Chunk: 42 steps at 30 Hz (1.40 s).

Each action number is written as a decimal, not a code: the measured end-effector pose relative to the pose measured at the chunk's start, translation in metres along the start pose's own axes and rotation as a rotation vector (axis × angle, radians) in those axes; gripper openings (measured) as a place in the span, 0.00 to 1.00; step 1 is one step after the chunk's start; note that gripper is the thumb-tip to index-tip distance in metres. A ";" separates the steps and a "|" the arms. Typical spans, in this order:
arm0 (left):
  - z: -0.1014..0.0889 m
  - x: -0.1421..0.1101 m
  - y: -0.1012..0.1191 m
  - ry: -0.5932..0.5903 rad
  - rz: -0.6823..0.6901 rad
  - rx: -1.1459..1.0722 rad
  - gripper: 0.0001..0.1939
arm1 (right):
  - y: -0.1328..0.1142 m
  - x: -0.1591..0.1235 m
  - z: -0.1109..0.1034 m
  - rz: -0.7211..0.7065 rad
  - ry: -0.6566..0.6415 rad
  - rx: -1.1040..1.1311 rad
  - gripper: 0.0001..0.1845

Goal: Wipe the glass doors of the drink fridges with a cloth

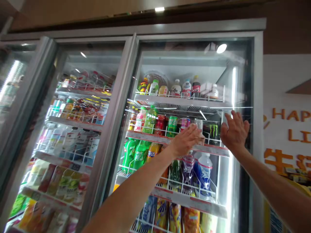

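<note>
the left hand (188, 139) is blurred in front of the clear glass door (189, 58) of an upright drinks cooler; its fingers reach forward, close together. a small pale patch at their tips is too smeared to identify, so whether they pinch anything cannot be told. the right hand (234, 131) is raised near the door's right side, fingers spread and slightly curved. contact between either palm and the glass is unclear.

the left hand partly covers the silver can (199, 123) on the second shelf, and the left forearm hides parts of the bottles below. between the hands, the black can with a green mark (213, 131) shows through the glass. both forearms are cut off by the view's lower and right edges.

the grey metal frame (259, 129) stands just beside the right hand. there is open glass above both hands, before the top row of bottles (176, 88), and a narrower gap between them.
</note>
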<state>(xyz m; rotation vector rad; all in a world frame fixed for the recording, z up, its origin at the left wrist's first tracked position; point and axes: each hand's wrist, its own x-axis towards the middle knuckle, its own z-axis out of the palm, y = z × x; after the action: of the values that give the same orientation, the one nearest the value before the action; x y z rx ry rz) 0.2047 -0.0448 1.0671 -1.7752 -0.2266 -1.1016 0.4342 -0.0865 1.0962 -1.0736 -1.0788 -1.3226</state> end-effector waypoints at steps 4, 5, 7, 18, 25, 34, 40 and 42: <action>-0.027 -0.014 -0.059 0.099 -0.264 0.020 0.16 | -0.001 -0.001 -0.001 -0.059 -0.043 0.000 0.25; -0.035 -0.019 -0.082 0.207 -0.478 0.064 0.16 | -0.002 -0.001 -0.001 -0.069 -0.053 0.001 0.25; -0.044 -0.026 -0.114 0.346 -0.712 0.119 0.19 | -0.002 0.000 -0.001 -0.078 -0.066 0.000 0.25; -0.028 -0.060 -0.033 0.026 -0.125 0.044 0.17 | -0.001 0.001 -0.003 -0.061 -0.061 0.046 0.24; -0.045 -0.080 -0.077 0.234 -0.573 0.219 0.20 | -0.005 0.000 -0.004 -0.023 -0.099 0.033 0.24; -0.043 -0.066 -0.071 0.100 -0.147 0.073 0.20 | -0.021 -0.007 -0.010 0.071 -0.208 -0.025 0.28; -0.027 -0.035 -0.052 0.309 -0.313 0.077 0.22 | -0.042 -0.026 -0.009 0.185 -0.254 -0.092 0.31; -0.011 -0.031 0.001 0.214 -0.082 0.035 0.20 | -0.041 -0.028 -0.008 0.169 -0.240 -0.089 0.31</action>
<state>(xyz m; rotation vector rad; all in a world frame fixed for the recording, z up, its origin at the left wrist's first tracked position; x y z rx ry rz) 0.1812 -0.0446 1.0438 -1.6142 -0.1882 -1.3284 0.3940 -0.0886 1.0668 -1.3862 -1.0847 -1.1361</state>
